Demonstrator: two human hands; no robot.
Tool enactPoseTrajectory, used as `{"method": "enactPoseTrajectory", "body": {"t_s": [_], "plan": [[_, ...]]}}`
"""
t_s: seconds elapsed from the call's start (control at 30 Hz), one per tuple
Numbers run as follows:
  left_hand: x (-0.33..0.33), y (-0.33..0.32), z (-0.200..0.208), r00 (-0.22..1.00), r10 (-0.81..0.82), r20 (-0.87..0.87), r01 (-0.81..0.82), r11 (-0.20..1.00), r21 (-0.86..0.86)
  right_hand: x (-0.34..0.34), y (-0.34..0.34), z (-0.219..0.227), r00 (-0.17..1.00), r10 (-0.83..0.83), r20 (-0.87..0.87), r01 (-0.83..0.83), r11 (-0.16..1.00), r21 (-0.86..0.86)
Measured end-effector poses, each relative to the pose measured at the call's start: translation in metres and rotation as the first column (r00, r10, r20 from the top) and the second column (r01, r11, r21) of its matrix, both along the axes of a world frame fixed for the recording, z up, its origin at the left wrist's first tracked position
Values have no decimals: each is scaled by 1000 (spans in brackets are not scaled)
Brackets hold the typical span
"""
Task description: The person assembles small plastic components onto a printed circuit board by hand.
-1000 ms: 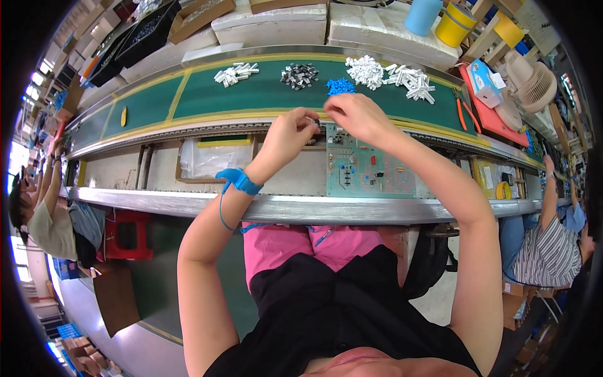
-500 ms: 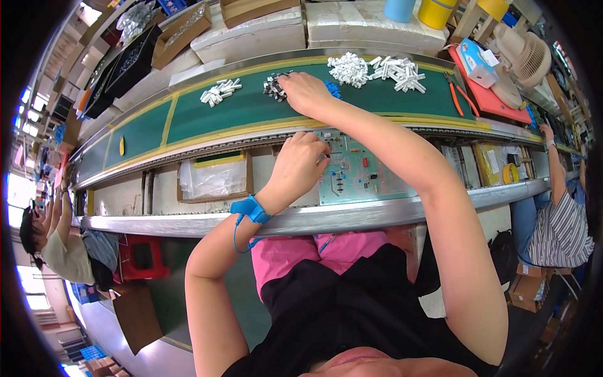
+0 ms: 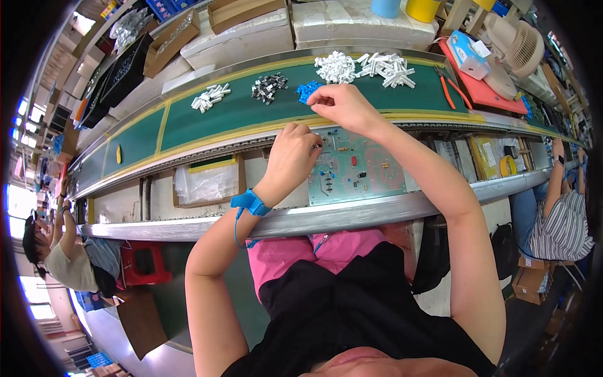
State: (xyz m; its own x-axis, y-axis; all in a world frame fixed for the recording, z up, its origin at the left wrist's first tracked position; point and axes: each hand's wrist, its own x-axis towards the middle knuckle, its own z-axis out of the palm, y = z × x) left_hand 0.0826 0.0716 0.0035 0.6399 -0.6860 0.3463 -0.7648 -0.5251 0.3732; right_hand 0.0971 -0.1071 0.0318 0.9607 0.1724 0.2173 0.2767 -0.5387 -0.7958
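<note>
A green circuit board (image 3: 370,179) with small parts on it, among them a red one (image 3: 353,161), lies in front of me on the line's rails. My left hand (image 3: 291,156) is closed over the board's upper left edge, a tiny dark part just showing at its fingertips; its kind is unclear. A blue wrist strap (image 3: 250,202) with a cord is on that wrist. My right hand (image 3: 347,108) is beyond the board, thumb and fingers pinched together beside a pile of small blue components (image 3: 308,92). Whatever is in that pinch is hidden.
On the green strip lie black-and-silver parts (image 3: 269,88), white pieces (image 3: 211,97), two more white piles (image 3: 335,67) and orange-handled pliers (image 3: 447,91). A box with plastic bags (image 3: 207,184) sits left of the board. A fan (image 3: 515,47) stands far right. People work at both sides.
My right hand has moved right and nearer, from the black-and-silver parts to beside the blue pile. My left hand stays at the board's edge. The whole view has shifted slightly.
</note>
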Motion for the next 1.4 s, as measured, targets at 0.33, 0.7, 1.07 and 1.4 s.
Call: {"method": "enactPoseTrajectory", "body": {"t_s": [0.33,0.7,1.07,1.4], "plan": [[0,-3,5,999,-21,26,19,996,84,-31,-18,-12,995,-30,-94,35,998,53],[3,-5,8,998,-21,59,13,990,138,-39,-16,-18,995,18,-97,-31,991,-134],[1,-7,10,997,-15,77,2,987,158,-38,-13,-25,995,-6,-99,-14,979,-203],[3,-6,8,997,-34,69,21,982,189,-38,-12,-23,999,12,-44,-23,970,-243]]}}
